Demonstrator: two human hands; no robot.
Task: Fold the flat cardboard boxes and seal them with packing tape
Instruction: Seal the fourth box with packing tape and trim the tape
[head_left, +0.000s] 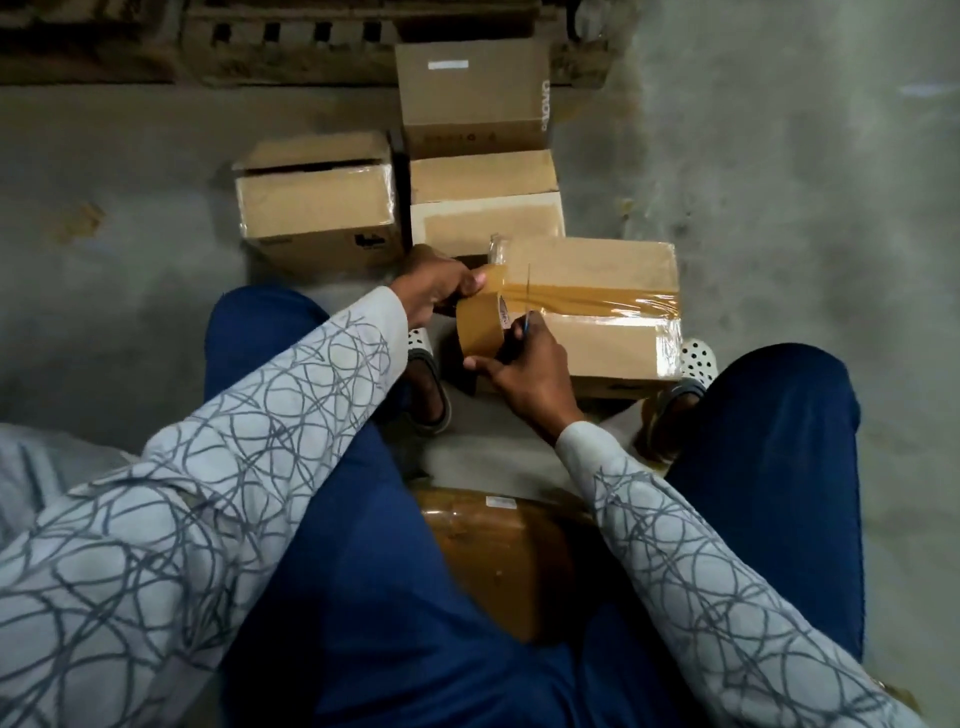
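I am seated, looking down between my knees in blue trousers at a closed cardboard box (597, 332) on the concrete floor (789, 218), set between my spotted sandals (698, 358). A glossy strip of brown tape (597, 300) runs along its top seam from the left edge to the right edge.

The brown tape roll (480, 330) stands on edge at the box's near left corner, joined to that strip. My left hand (434, 291) has its fingers curled round the far side of the roll. My right hand (524, 366) pinches a thin blue-handled blade (526, 325) pointing up at the tape, with my thumb against the roll's near side. A small printed mark on the roll's core is too small to read.

Behind stand three more boxes, packed close together. The left box (317, 208) carries a black logo I cannot read. The middle box (485, 208) touches my box's far edge. The open box (472, 98) at the back has a blank white label (448, 64) on its flap and pale sideways lettering (544, 104), too blurred to read. A wooden pallet (311, 41) lies beyond. Bare floor stretches to the right and left of the boxes.
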